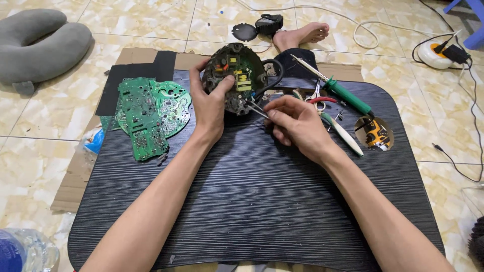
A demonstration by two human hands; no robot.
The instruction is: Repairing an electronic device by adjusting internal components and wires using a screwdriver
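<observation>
A round, dark housing (235,76) with a green circuit board and a yellow part inside is gripped at its left edge by the left hand (212,103) and held tilted above the far side of the ribbed black tabletop (252,201). Thin metal tweezers (256,109) are pinched by the right hand (295,123), tips at the housing's lower rim. Flat green circuit boards (148,113) are stacked to the left; a green-handled soldering iron (338,89) is lying to the right.

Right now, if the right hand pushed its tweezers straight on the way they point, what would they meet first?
The right hand aims the tweezers up and left at the round device held in the left hand. They would likely meet its lower edge first, beside the black cable; whether the tips already touch is unclear.
</observation>
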